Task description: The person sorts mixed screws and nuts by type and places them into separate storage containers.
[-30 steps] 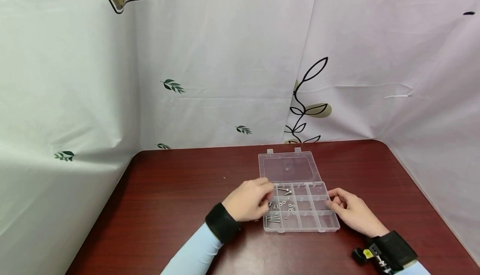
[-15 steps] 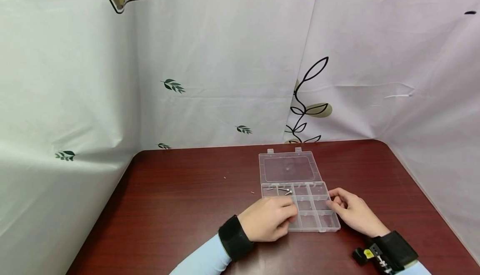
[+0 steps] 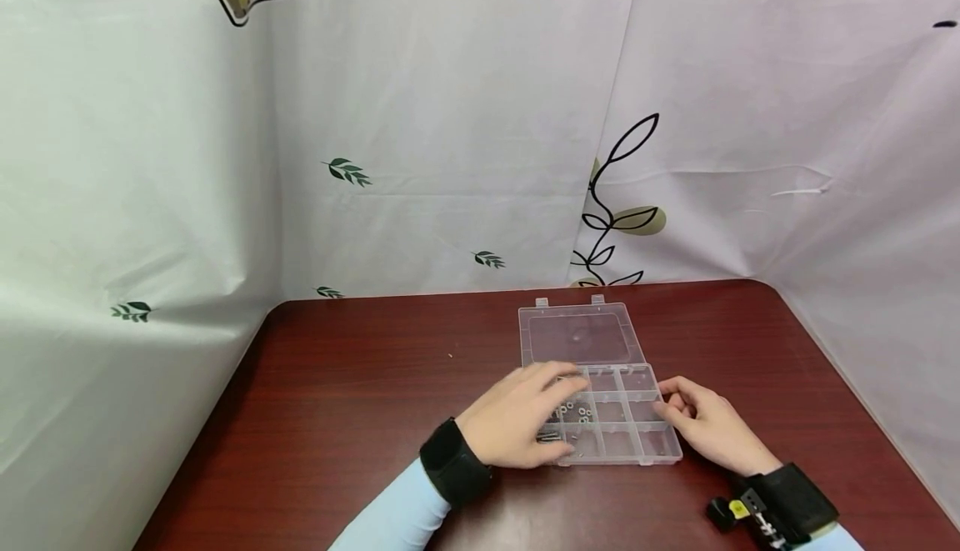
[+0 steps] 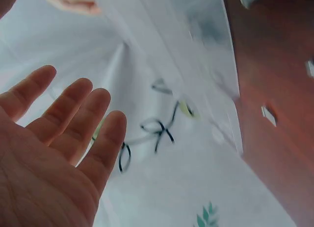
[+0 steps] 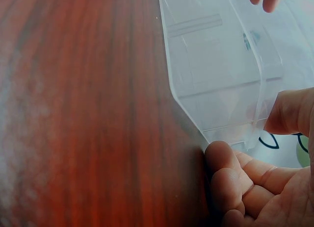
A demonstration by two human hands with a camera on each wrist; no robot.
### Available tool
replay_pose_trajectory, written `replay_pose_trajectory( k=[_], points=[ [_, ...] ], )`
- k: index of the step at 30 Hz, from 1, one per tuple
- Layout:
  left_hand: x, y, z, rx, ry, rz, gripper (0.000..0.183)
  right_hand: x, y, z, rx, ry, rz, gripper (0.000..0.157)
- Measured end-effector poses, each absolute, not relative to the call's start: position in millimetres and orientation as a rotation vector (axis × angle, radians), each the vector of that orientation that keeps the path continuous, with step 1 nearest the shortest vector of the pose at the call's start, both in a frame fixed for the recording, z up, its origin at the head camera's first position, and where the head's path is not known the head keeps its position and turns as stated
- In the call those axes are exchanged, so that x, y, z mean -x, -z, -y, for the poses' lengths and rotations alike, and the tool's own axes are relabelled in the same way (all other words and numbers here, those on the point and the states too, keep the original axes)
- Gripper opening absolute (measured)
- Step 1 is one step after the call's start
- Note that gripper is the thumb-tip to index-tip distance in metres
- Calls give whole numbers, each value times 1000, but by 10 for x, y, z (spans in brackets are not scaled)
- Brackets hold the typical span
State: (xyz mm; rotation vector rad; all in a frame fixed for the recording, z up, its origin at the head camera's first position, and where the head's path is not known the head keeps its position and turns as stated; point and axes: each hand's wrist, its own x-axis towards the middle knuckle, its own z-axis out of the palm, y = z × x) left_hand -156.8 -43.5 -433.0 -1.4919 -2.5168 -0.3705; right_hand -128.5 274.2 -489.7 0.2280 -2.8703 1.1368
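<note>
A clear plastic compartment box [image 3: 621, 461] lies on the table, its lid [image 3: 577, 334] folded back flat. My left hand [image 3: 517, 422] is over its left side with fingers spread and nothing in them; the left wrist view shows the bare palm and loose fingers. Several small nuts [image 3: 585, 413] sit in a middle compartment. Screws [image 3: 550, 436] lie in the front left one, partly covered by the left hand. My right hand [image 3: 712, 430] holds the box's right side, thumb on the upper edge and curled fingers [image 5: 228, 188] at the lower edge.
Small metal pieces [image 4: 269, 115] lie on the dark red wooden table [image 3: 360, 418] left of the box. A tiny bit [image 3: 451, 355] rests farther back. White cloth with a leaf print [image 3: 450, 117] hangs behind and beside the table.
My left hand went from the box's left edge, fingers curled, to its front compartments, then drew back up and left and spread its fingers. The right hand has stayed in place.
</note>
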Motion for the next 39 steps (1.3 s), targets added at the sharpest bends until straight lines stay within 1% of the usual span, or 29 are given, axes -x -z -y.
replay_pose_trajectory(
  k=[5,8,14,20,26,35,39],
  points=[
    [1753,4291,637,1334,370,2597,72,1277,4916,-2755,-243,-1142,2864,28],
    [1889,4313,790,1206,357,2654,67,1271,4914,-2754,-244,-1147,2863,28],
    [2139,4439,1121,965,347,2721,49,1270,4912,-2751,-249,-1146,2853,28],
    [2256,4545,1377,794,358,2775,33,1263,4913,-2748,-247,-1153,2850,27],
    [2326,4675,1490,762,334,2804,24,1267,4912,-2747,-250,-1160,2853,27],
    [2368,4772,1493,749,286,2814,13,1284,4912,-2750,-245,-1151,2858,29],
    [2360,4773,1471,736,238,2765,15,1282,4917,-2754,-243,-1154,2859,29]
  ],
)
